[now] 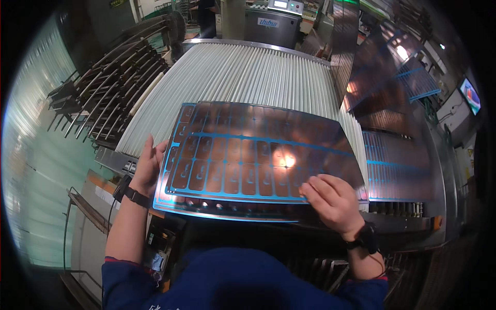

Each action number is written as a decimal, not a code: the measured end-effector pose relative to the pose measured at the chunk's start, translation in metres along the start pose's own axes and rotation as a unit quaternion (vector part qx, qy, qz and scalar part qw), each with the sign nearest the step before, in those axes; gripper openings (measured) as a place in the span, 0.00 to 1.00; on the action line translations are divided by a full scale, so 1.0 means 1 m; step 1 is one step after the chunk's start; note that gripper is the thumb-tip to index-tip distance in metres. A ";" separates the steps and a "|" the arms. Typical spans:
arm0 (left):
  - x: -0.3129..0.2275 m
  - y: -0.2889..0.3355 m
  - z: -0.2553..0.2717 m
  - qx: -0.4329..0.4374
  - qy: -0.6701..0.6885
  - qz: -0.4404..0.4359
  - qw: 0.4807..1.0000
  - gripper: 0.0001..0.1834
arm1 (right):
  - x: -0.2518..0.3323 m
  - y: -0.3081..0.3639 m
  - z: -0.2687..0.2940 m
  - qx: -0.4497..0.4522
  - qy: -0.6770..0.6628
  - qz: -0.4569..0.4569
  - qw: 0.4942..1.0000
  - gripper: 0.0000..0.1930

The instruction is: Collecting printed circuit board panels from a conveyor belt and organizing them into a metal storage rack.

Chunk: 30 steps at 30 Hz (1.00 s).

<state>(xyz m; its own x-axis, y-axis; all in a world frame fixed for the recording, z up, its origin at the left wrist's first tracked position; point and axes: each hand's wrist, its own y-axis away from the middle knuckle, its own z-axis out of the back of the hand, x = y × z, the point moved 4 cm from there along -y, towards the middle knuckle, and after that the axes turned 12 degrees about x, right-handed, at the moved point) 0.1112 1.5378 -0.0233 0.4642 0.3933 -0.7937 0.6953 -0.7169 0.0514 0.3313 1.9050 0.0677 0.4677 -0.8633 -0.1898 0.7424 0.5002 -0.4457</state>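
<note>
Panel (pixel 258 155) (glossy, coppery) held by its edges – left hand (pixel 148 168) and right hand (pixel 330 199) gripping – flat above the rollers (pixel 248 72).

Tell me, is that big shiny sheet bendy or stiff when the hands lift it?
The shiny sheet looks fairly stiff: held only by the left hand and right hand at its edges, it stays flat. It seems thin, so probably light. Its glossy surface may be slippery.

The left hand (pixel 147 168) had its fingertips hidden behind the copper sheet's (pixel 258 155) nine o'clock edge. The monitor (pixel 470 95) at three o'clock was too small to read.
</note>
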 end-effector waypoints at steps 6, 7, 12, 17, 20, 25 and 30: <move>0.000 -0.004 -0.004 -0.052 -0.024 0.047 0.997 0.41 | 0.001 -0.016 -0.046 0.105 -0.125 0.046 0.986 0.19; 0.001 -0.005 -0.004 -0.037 -0.044 0.050 0.997 0.40 | -0.002 -0.016 -0.047 0.097 -0.132 0.040 0.986 0.19; 0.000 -0.007 0.007 -0.093 -0.107 0.051 0.989 0.34 | -0.062 0.016 -0.053 0.078 -0.239 -0.153 0.956 0.18; -0.002 -0.010 0.015 -0.114 -0.189 0.090 0.971 0.21 | -0.104 0.061 -0.082 0.028 -0.131 -0.287 0.948 0.21; 0.001 -0.012 0.009 -0.086 -0.303 0.032 0.948 0.18 | -0.112 0.073 -0.094 0.029 -0.215 -0.327 0.920 0.24; 0.004 0.010 -0.009 -0.081 -0.306 -0.074 0.945 0.24 | -0.114 0.073 -0.084 -0.012 -0.242 -0.399 0.884 0.25; -0.001 0.053 -0.032 -0.108 -0.222 -0.178 0.953 0.27 | -0.108 0.064 -0.073 -0.043 -0.610 -0.432 0.663 0.11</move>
<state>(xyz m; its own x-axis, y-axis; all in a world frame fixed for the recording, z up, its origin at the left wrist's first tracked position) 0.1652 1.5172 -0.0003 -0.0657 0.2731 -0.9597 0.8845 -0.4292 -0.1827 0.2932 2.0248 -0.0042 -0.0346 -0.1024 0.9941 0.9805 -0.1960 0.0139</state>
